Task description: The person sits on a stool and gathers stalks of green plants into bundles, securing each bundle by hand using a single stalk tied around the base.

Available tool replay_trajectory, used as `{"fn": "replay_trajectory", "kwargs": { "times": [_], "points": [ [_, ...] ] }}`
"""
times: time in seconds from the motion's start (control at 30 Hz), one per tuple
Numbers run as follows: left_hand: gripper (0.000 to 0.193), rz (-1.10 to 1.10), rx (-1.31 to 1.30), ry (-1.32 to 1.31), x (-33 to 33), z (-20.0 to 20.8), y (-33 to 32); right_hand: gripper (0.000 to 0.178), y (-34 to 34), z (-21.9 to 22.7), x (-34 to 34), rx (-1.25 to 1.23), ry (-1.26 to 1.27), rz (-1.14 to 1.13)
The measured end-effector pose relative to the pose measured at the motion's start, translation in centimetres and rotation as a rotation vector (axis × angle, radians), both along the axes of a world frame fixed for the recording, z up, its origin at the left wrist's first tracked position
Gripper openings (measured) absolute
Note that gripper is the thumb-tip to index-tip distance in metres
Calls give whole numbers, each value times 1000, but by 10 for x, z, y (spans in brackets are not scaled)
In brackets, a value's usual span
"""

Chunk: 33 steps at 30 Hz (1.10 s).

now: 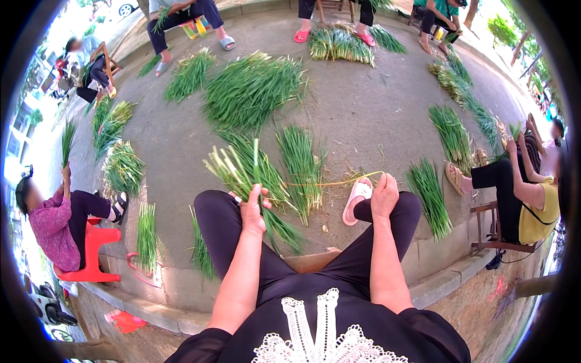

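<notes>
My left hand (252,210) is closed around a bunch of chives (229,170), its pale stem ends up and to the left, its green leaves hanging down to the right. One thick pale stalk stands upright by the thumb. Held out above my right knee, my right hand (384,195) pinches the end of a thin yellow strand (339,182). The strand stretches leftward toward the bunch; where it ends on that side is hard to make out. On the ground just beyond my hands lie two loose piles of chives (298,163) (261,158).
A large heap of chives (254,91) lies farther off. More bundles lie at right (428,196) and left (147,233). People sit around, one on a red plastic stool (94,249) at left, another on a wooden chair (499,233) at right. A low kerb (436,290) runs behind me.
</notes>
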<state>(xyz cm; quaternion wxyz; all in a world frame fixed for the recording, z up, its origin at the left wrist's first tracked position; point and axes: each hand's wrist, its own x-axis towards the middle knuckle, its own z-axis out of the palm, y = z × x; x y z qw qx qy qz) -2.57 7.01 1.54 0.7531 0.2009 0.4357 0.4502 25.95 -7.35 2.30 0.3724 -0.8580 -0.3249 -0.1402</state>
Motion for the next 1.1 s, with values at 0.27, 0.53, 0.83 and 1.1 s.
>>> {"fn": "replay_trajectory", "kwargs": {
  "times": [0.27,0.53,0.83,1.1],
  "points": [
    [17,-98,38,-3,-4,-3,-3,17,-7,-14,-4,-267,50,42],
    [18,-369,42,101,13,-4,-20,35,-4,-33,-9,-415,230,285],
    [23,-714,80,147,34,8,-39,58,24,11,-52,80,1524,559],
    [25,-707,28,170,40,10,-44,21,36,10,-54,503,1754,549]
  ]
}}
